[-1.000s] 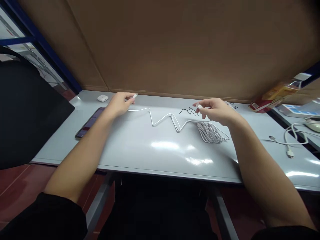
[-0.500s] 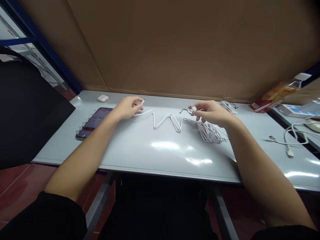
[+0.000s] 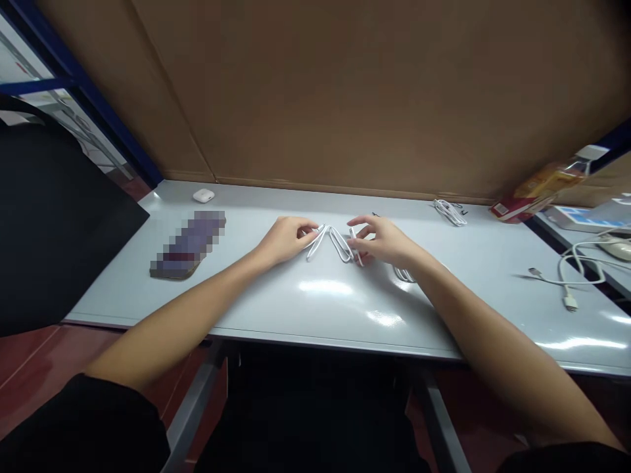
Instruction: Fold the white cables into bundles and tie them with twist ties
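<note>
Drawn together since the earlier frame: left hand (image 3: 290,238), right hand (image 3: 382,240) | thumbs and fingertips pinched on white cable (image 3: 337,244) | lying in folds midway between hands, long axes from far edge toward near edge of tabletop (image 3: 276,305) | coil (image 3: 405,274) just beside right hand

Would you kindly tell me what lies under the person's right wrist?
Loops of a coiled white cable show beside the right hand, on the grey tabletop. The wrist and forearm hide the rest, so its extent cannot be seen.
</note>
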Action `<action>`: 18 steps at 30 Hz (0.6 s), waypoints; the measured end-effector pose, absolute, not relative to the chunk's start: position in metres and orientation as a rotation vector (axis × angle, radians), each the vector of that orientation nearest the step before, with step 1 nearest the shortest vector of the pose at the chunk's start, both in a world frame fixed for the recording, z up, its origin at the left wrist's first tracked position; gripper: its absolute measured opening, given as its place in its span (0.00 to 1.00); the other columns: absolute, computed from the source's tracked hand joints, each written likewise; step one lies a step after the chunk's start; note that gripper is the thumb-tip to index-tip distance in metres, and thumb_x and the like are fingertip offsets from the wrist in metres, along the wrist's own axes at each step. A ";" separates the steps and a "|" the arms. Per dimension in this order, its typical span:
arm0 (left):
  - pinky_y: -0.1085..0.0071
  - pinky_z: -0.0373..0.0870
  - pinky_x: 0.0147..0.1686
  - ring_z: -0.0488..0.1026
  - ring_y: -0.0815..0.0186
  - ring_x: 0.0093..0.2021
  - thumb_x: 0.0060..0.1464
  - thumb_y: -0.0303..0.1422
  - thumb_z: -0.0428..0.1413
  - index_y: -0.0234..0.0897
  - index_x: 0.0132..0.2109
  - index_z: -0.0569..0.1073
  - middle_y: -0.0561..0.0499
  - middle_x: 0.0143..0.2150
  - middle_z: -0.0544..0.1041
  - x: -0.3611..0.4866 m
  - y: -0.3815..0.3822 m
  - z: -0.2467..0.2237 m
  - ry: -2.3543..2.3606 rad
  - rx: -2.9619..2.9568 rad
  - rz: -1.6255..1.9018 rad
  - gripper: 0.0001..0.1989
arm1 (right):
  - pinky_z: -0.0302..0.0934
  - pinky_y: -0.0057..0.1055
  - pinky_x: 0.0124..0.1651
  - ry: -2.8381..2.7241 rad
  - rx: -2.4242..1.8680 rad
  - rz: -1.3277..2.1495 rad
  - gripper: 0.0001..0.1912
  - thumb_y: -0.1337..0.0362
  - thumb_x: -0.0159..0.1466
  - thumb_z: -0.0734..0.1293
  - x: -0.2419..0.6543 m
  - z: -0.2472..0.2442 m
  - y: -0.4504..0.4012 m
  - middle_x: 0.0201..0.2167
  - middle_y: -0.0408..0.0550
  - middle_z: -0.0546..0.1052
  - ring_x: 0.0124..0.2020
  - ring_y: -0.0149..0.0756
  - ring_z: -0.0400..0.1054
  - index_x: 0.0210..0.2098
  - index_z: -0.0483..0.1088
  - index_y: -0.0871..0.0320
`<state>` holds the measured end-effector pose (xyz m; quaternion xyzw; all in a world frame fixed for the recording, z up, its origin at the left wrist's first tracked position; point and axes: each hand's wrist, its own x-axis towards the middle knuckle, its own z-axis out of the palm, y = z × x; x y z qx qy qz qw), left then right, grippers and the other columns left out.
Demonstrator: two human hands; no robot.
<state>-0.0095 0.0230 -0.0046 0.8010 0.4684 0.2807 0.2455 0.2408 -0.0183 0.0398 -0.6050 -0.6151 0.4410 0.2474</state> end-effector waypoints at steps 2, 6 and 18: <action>0.67 0.70 0.40 0.78 0.62 0.37 0.66 0.43 0.53 0.40 0.48 0.84 0.49 0.42 0.85 -0.004 0.016 -0.003 1.194 2.242 0.758 0.18 | 0.75 0.34 0.35 -1.610 -1.644 1.246 0.18 0.63 0.63 0.75 0.236 0.039 -0.021 0.43 0.49 0.79 0.25 0.32 0.76 0.51 0.71 0.54; 0.65 0.68 0.41 0.74 0.61 0.36 0.70 0.45 0.47 0.41 0.48 0.82 0.50 0.37 0.82 0.006 0.001 0.004 1.031 2.429 0.625 0.21 | 0.77 0.36 0.37 -1.436 -1.474 1.366 0.14 0.65 0.64 0.74 0.224 0.030 -0.024 0.31 0.44 0.77 0.27 0.36 0.77 0.45 0.67 0.54; 0.67 0.65 0.37 0.73 0.62 0.33 0.66 0.36 0.50 0.42 0.48 0.82 0.51 0.35 0.81 0.008 0.001 -0.002 1.017 2.283 0.678 0.16 | 0.72 0.45 0.47 -1.924 -1.439 0.664 0.26 0.53 0.61 0.75 0.232 0.024 -0.022 0.52 0.56 0.74 0.40 0.43 0.75 0.55 0.69 0.55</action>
